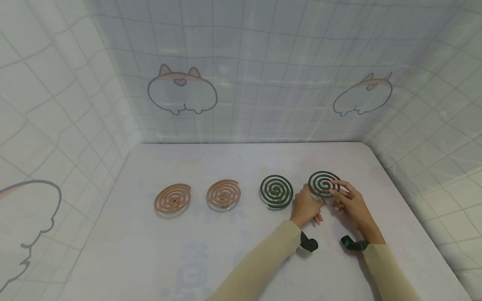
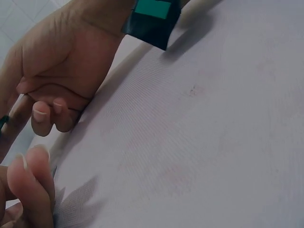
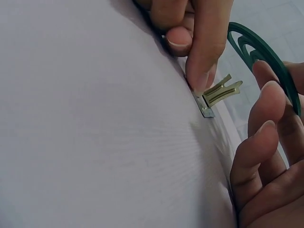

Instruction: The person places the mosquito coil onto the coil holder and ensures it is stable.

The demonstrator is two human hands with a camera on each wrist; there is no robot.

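In the head view my right hand [image 1: 350, 202] pinches a green mosquito coil [image 1: 324, 184] between thumb and fingers, tilted up off the table. Just left of it, my left hand [image 1: 306, 205] is low on the tabletop. The right wrist view shows the left fingertips [image 3: 201, 83] pinching the flat base of a small metal coil stand [image 3: 219, 95], its split prongs pointing up toward the held coil. The coil [image 3: 266, 52] is apart from the prongs. A second green coil [image 1: 276, 191] lies close to the left of my left hand.
Two brown coils [image 1: 173, 201] sit farther left on the white table [image 1: 150, 251], slightly raised and tilted; a bit of metal shows under the right-hand one. Tiled-pattern curtain walls [image 1: 263, 83] with cartoon drawings enclose the back and sides. Dark wrist devices [image 1: 354, 243] are strapped near both hands.
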